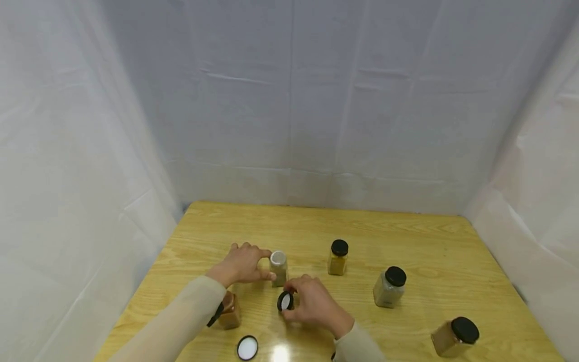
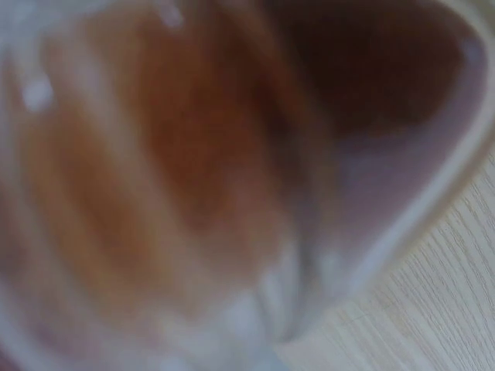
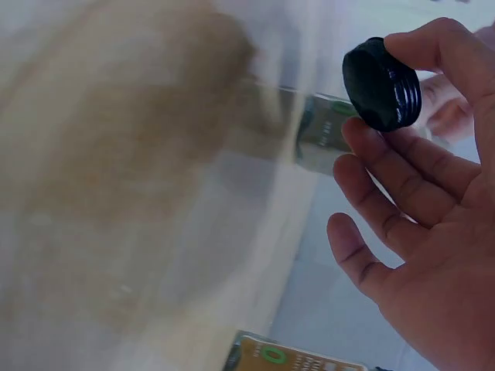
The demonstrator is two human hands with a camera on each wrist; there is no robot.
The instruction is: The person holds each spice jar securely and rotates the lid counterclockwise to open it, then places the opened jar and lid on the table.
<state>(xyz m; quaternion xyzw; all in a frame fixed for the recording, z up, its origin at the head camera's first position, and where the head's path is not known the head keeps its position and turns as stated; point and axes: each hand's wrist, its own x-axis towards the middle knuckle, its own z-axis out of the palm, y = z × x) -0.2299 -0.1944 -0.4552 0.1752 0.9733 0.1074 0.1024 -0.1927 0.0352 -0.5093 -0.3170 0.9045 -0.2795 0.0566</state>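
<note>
My left hand point(image 1: 246, 264) holds an uncapped clear jar point(image 1: 279, 271) of pale grey powder, thumb and index finger at its near and far sides. Just to the right, my right hand point(image 1: 312, 304) pinches a black screw lid point(image 1: 285, 301) by its edge, its white liner showing in the head view. The right wrist view shows the same lid point(image 3: 380, 83) between thumb and fingers. A jar of reddish-brown powder point(image 1: 230, 312) stands below the left wrist, partly hidden by the sleeve. Its open mouth and brown contents point(image 2: 193, 154) fill the left wrist view, blurred.
Another black lid point(image 1: 247, 348) lies liner up near the front edge. To the right stand black-capped jars: one with yellow powder point(image 1: 337, 261), one grey point(image 1: 389, 289), one brown point(image 1: 452, 338). White sheeting point(image 1: 289, 110) walls the wooden table point(image 1: 407, 231) at the back and sides.
</note>
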